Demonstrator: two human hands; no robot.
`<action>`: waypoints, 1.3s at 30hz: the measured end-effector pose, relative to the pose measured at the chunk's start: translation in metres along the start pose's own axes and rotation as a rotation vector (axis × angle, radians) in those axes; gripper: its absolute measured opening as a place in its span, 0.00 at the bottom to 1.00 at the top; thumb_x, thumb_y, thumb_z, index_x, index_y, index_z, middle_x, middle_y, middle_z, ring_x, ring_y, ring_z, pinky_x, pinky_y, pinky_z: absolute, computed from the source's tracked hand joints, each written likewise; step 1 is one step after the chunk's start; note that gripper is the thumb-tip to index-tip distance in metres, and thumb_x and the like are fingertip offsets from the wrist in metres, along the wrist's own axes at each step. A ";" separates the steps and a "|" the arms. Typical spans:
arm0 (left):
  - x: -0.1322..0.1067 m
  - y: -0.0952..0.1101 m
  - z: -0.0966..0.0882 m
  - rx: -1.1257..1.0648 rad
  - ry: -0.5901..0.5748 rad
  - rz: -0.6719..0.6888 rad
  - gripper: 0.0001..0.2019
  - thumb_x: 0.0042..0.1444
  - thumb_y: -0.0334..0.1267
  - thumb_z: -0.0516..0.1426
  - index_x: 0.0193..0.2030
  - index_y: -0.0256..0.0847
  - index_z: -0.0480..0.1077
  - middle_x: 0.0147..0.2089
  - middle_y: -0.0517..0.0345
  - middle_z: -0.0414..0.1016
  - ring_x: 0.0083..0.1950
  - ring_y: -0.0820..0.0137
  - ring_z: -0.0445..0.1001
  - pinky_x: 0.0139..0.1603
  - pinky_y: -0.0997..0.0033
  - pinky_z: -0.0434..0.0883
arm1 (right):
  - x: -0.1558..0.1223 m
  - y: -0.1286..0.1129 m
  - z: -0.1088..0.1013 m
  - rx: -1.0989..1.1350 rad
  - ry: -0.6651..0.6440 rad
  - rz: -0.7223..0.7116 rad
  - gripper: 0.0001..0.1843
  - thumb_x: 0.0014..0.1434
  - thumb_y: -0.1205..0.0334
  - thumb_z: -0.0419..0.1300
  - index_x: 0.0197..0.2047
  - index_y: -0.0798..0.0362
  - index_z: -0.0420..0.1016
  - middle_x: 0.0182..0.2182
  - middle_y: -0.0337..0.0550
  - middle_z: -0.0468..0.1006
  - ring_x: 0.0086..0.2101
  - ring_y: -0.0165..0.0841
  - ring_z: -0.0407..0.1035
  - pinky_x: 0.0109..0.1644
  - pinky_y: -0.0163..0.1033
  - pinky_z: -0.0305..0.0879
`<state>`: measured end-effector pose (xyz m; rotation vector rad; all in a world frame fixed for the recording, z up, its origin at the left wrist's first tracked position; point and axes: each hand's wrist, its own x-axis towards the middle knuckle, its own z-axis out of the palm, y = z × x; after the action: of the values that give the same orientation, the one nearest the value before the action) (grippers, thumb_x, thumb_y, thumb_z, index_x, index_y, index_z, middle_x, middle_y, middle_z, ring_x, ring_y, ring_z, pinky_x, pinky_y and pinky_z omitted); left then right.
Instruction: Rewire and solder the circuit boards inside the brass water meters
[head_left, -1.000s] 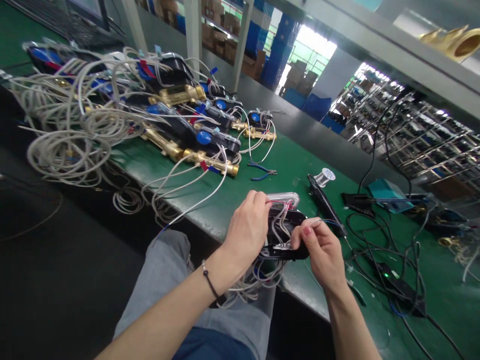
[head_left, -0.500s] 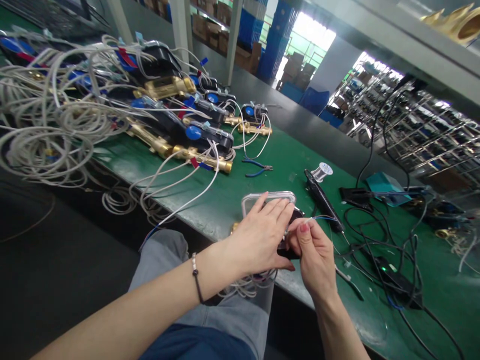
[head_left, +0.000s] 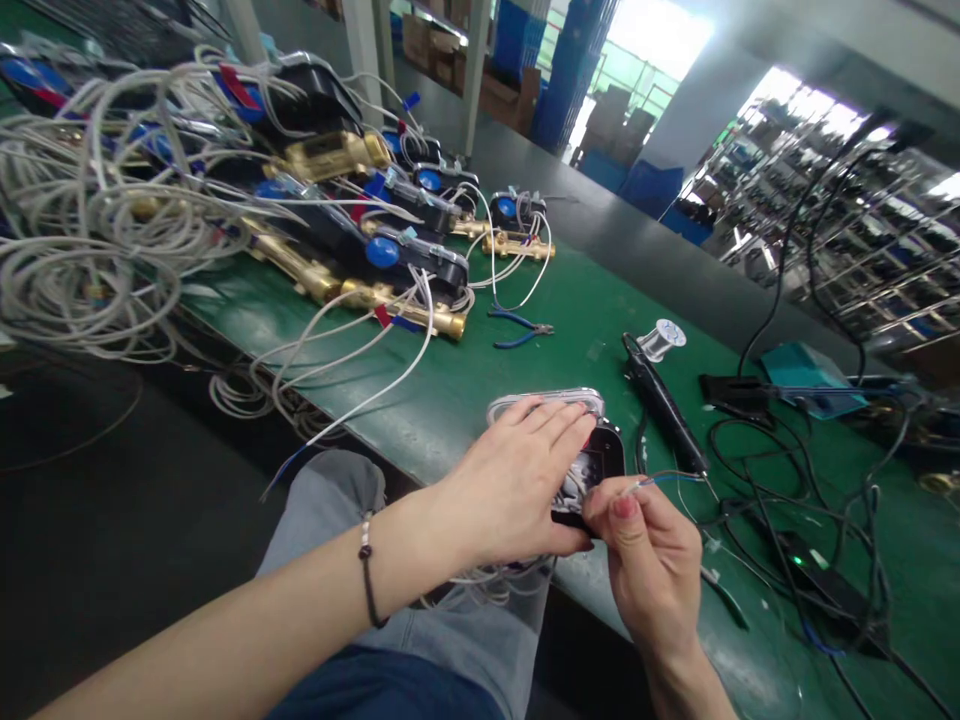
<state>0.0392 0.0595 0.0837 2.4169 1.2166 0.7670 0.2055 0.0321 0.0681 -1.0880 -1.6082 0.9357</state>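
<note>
My left hand (head_left: 514,480) lies over a black meter housing (head_left: 613,452) at the bench edge, its thumb around the near side and its fingers across the top. The housing's clear-rimmed lid (head_left: 551,399) stands raised behind those fingers. White wiring (head_left: 576,482) shows inside the case, partly hidden. At its right side, my right hand (head_left: 651,555) pinches a thin light cable between thumb and forefinger. Brown and blue wire ends (head_left: 667,478) stick out past the fingertips. Coiled cable (head_left: 487,585) hangs below my left wrist, over my lap.
A black soldering iron (head_left: 666,415) and a solder spool (head_left: 661,340) lie to the right, amid black cords (head_left: 750,430). Blue-handled cutters (head_left: 523,328) rest farther back. Brass-bodied meters (head_left: 409,308) with tangled white cables (head_left: 112,240) fill the left. A dark-handled tool (head_left: 726,600) lies near right.
My right hand has drawn slightly right and down with the cable, and more of the housing's inside shows. My left hand keeps its place on the housing. The view has shifted a little.
</note>
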 end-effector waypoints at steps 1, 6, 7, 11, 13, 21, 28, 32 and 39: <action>0.001 0.000 0.000 0.017 -0.007 -0.003 0.41 0.45 0.51 0.61 0.61 0.29 0.56 0.66 0.41 0.56 0.67 0.59 0.54 0.68 0.58 0.45 | -0.001 0.002 -0.001 -0.003 0.008 -0.009 0.15 0.62 0.55 0.53 0.27 0.54 0.67 0.22 0.39 0.66 0.23 0.27 0.61 0.27 0.33 0.58; 0.003 0.000 0.000 0.057 -0.024 -0.020 0.41 0.45 0.52 0.61 0.61 0.30 0.56 0.65 0.43 0.58 0.66 0.59 0.55 0.68 0.58 0.47 | -0.003 0.011 -0.005 0.015 0.031 -0.028 0.17 0.62 0.53 0.52 0.26 0.53 0.68 0.21 0.39 0.66 0.22 0.28 0.61 0.28 0.36 0.59; 0.004 -0.001 0.001 0.061 -0.026 -0.020 0.41 0.45 0.53 0.61 0.61 0.30 0.56 0.65 0.43 0.58 0.65 0.59 0.55 0.68 0.58 0.47 | -0.003 0.013 -0.006 0.022 0.034 -0.026 0.17 0.62 0.53 0.51 0.26 0.53 0.68 0.20 0.39 0.66 0.22 0.28 0.60 0.28 0.36 0.59; 0.004 0.000 0.001 0.066 -0.022 -0.017 0.41 0.46 0.53 0.61 0.62 0.31 0.55 0.66 0.43 0.57 0.66 0.59 0.55 0.67 0.57 0.48 | -0.005 0.016 -0.010 0.068 0.041 -0.006 0.17 0.62 0.53 0.51 0.27 0.53 0.68 0.19 0.37 0.64 0.19 0.26 0.57 0.26 0.36 0.57; 0.004 0.001 0.001 0.066 -0.024 -0.015 0.40 0.46 0.53 0.61 0.61 0.31 0.55 0.66 0.42 0.56 0.66 0.59 0.55 0.67 0.56 0.48 | -0.005 0.017 -0.012 0.081 0.047 0.009 0.17 0.62 0.52 0.51 0.27 0.53 0.68 0.19 0.37 0.64 0.18 0.25 0.56 0.26 0.36 0.57; 0.005 0.004 0.001 0.064 -0.027 -0.021 0.40 0.46 0.52 0.61 0.61 0.33 0.55 0.66 0.42 0.56 0.66 0.58 0.55 0.67 0.55 0.49 | -0.004 0.014 -0.011 0.140 0.044 0.012 0.17 0.63 0.53 0.50 0.28 0.54 0.69 0.18 0.35 0.62 0.18 0.25 0.55 0.25 0.36 0.57; 0.014 -0.001 -0.002 0.044 -0.037 -0.062 0.41 0.43 0.52 0.63 0.60 0.30 0.57 0.62 0.42 0.63 0.63 0.57 0.60 0.66 0.57 0.52 | 0.014 -0.005 -0.028 -0.121 -0.148 -0.173 0.13 0.65 0.65 0.47 0.45 0.50 0.73 0.28 0.39 0.73 0.33 0.29 0.70 0.39 0.36 0.65; 0.014 0.002 -0.002 0.061 -0.019 -0.049 0.41 0.42 0.50 0.62 0.60 0.29 0.56 0.62 0.43 0.62 0.63 0.57 0.59 0.66 0.57 0.51 | 0.023 -0.004 -0.028 -0.188 -0.186 -0.182 0.11 0.64 0.66 0.51 0.38 0.50 0.75 0.33 0.41 0.77 0.37 0.29 0.72 0.42 0.34 0.66; 0.019 0.006 0.004 0.097 0.014 -0.060 0.40 0.40 0.57 0.62 0.54 0.29 0.61 0.56 0.41 0.66 0.60 0.54 0.63 0.66 0.56 0.53 | 0.026 0.005 -0.009 0.139 -0.048 0.044 0.14 0.65 0.57 0.50 0.32 0.53 0.70 0.17 0.31 0.58 0.19 0.22 0.52 0.23 0.30 0.50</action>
<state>0.0547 0.0709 0.0900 2.4426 1.3548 0.7240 0.2116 0.0587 0.0735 -1.0147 -1.5390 1.0937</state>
